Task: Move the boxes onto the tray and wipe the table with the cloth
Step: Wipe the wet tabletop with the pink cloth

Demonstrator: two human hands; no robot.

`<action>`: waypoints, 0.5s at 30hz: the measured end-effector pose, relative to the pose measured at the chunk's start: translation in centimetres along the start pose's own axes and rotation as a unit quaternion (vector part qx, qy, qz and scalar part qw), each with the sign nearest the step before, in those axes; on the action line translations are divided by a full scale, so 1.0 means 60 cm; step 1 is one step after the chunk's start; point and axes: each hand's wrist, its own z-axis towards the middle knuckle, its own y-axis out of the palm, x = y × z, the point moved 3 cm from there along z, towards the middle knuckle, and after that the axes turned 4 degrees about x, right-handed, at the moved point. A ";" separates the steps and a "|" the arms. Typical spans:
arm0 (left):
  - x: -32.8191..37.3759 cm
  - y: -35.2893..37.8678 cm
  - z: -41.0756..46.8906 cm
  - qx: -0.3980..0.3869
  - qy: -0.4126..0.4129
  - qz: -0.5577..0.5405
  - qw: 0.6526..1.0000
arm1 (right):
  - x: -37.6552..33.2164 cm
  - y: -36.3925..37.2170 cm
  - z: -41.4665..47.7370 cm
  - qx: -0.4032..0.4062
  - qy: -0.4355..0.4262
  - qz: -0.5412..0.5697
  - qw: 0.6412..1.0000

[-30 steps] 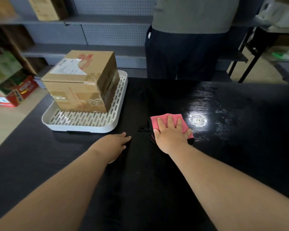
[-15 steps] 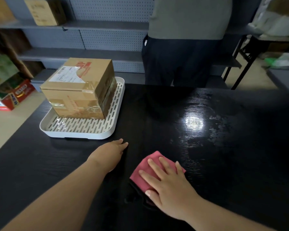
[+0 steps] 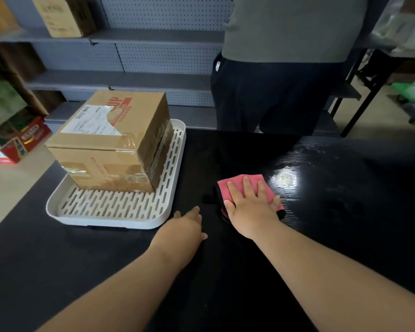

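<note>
A taped cardboard box (image 3: 110,142) with a shipping label stands on the white slotted tray (image 3: 120,213) at the left of the black table (image 3: 345,212). A thinner box seems to lie under it, mostly hidden. My right hand (image 3: 249,207) presses flat, fingers straight, on a pink cloth (image 3: 240,184) with a dark edge, in the middle of the table. My left hand (image 3: 185,230) rests palm down on the table just right of the tray's near corner, holding nothing.
A person (image 3: 285,68) in a grey top and dark trousers stands at the table's far edge. Grey pegboard shelves (image 3: 130,77) with a cardboard box run behind. Colourful cartons (image 3: 15,137) sit on the floor at the left. A black-legged table (image 3: 374,75) is at the back right.
My right hand slid the cloth toward me and to the left, then pushed it back away to the middle of the table. My left hand stayed resting by the tray.
</note>
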 end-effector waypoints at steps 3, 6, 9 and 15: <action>0.001 0.001 0.022 -0.031 -0.012 -0.044 0.999 | -0.031 -0.005 0.046 0.000 -0.008 -0.002 1.000; -0.004 -0.005 0.035 -0.046 -0.010 -0.106 0.993 | -0.059 -0.014 0.093 0.001 -0.009 0.007 1.000; -0.011 -0.008 0.036 0.002 0.034 -0.110 0.993 | -0.077 -0.021 0.127 0.005 -0.011 0.017 1.000; -0.004 -0.026 0.070 0.006 0.023 -0.140 0.990 | -0.052 -0.042 0.177 -0.006 -0.014 0.019 1.000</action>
